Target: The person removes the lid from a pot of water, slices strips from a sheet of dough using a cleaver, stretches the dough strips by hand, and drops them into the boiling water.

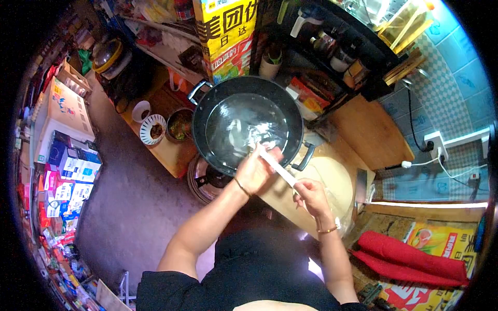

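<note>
A pale, flat dough strip point(280, 170) is stretched between my two hands at the near rim of a black wok point(207, 150). My left hand point(254, 173) is closed on its upper end, over the wok. Lower down and to the right, my right hand point(311, 196) pinches the other end. Clear liquid point(228, 111) fills the wok, with bright reflections and some pale shapes in it. Beside the wok on the right, a large round sheet of dough point(332, 179) lies on the worktop. My left fingertips are partly hidden by glare.
Bowls of food point(152, 129) stand left of the wok. A black handle point(307, 157) juts out near my right hand. A red cloth point(410, 257) lies at lower right. A wooden board point(368, 129) and a power strip point(436, 145) are on the right.
</note>
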Available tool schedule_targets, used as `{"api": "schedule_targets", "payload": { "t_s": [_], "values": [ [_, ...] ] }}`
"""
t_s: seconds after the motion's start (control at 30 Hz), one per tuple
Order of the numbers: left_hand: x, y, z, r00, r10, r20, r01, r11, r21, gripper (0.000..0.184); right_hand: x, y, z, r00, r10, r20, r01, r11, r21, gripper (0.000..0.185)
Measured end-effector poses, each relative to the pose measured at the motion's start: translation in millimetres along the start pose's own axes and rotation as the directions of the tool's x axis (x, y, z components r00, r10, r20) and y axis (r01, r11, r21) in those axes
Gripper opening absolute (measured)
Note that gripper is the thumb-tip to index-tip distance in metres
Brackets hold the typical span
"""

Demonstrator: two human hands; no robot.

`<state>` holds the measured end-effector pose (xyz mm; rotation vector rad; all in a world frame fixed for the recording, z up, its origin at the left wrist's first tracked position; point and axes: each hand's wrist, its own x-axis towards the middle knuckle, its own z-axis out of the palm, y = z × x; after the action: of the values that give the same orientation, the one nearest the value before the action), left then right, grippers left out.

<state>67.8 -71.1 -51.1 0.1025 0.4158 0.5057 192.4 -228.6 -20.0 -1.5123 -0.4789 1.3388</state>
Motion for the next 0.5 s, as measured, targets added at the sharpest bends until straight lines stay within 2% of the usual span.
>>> {"api": "schedule_targets", "payload": {
  "t_s": [0.03, 0.07, 0.1, 0.13, 0.17, 0.27, 0.33, 0.43, 0.5],
  "values": [
    [-6, -5, 3, 0.967, -0.25, -0.04, 0.25, 0.968, 0.001, 0.048, 3, -1, 5, 0.999, -0.049, 0.012, 0.048, 0.998, 0.038, 0.019],
    [-7, -19, -6, 0.943, -0.332, -0.037, 0.33, 0.943, -0.046, 0.046, 5, -2, 9, 0.995, -0.096, 0.022, 0.094, 0.993, 0.077, 0.019],
    [-12, -26, -3, 0.965, -0.257, -0.04, 0.258, 0.966, 0.014, 0.043, 8, 1, 11, 0.992, -0.122, 0.036, 0.119, 0.988, 0.096, 0.02],
    [-15, -29, -1, 0.982, -0.184, -0.039, 0.187, 0.98, 0.072, 0.04, 8, -1, 12, 0.992, -0.123, 0.028, 0.123, 0.992, -0.02, 0.019],
    [-14, -26, -1, 0.995, -0.085, -0.059, 0.091, 0.99, 0.109, 0.032, 7, 0, 11, 0.994, -0.111, 0.011, 0.111, 0.993, -0.035, 0.018],
    [-11, -6, 4, 0.989, 0.05, -0.139, -0.009, 0.96, 0.281, 0.026, 3, 8, 5, 0.998, -0.07, -0.005, 0.07, 0.994, -0.082, 0.017],
    [-10, 4, 6, 0.988, 0.086, -0.13, -0.043, 0.951, 0.306, 0.026, -2, 8, 0, 0.999, -0.051, -0.002, 0.05, 0.992, -0.114, 0.016],
    [-5, 17, 9, 0.984, 0.112, -0.139, -0.06, 0.942, 0.33, 0.027, -9, 5, -6, 1.0, 0.008, -0.006, -0.009, 0.998, -0.068, 0.018],
    [-1, 24, 10, 0.977, 0.186, -0.105, -0.137, 0.923, 0.358, 0.026, -12, 4, -7, 1.0, -0.008, 0.015, 0.008, 1.0, -0.013, 0.019]
  ]
}}
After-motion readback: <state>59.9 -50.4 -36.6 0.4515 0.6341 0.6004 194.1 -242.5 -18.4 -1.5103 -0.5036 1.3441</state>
